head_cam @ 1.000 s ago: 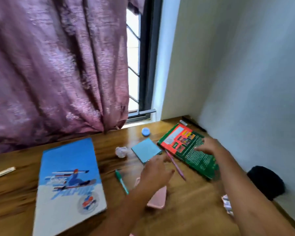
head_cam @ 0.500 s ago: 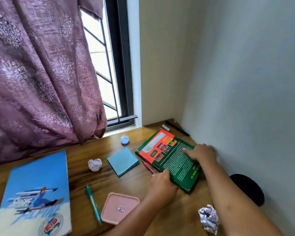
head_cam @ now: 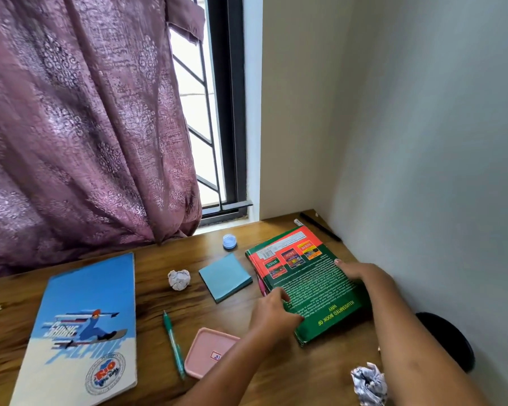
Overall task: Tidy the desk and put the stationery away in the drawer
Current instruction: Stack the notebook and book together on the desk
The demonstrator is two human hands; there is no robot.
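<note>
While the green book (head_cam: 311,285) lay on the counter (head_cam: 223,317), the left hand (head_cam: 274,313) gripped its near edge, fingers (head_cam: 279,294) curled; the right hand (head_cam: 364,273) pressed it, fingers released. A pink tray (head_cam: 200,358) held a label (head_cam: 216,356).

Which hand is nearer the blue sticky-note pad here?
Left. The left hand sits on the left edge of the green book, just right of the blue sticky-note pad; the right hand rests on the book's wall side, farther away.
</note>
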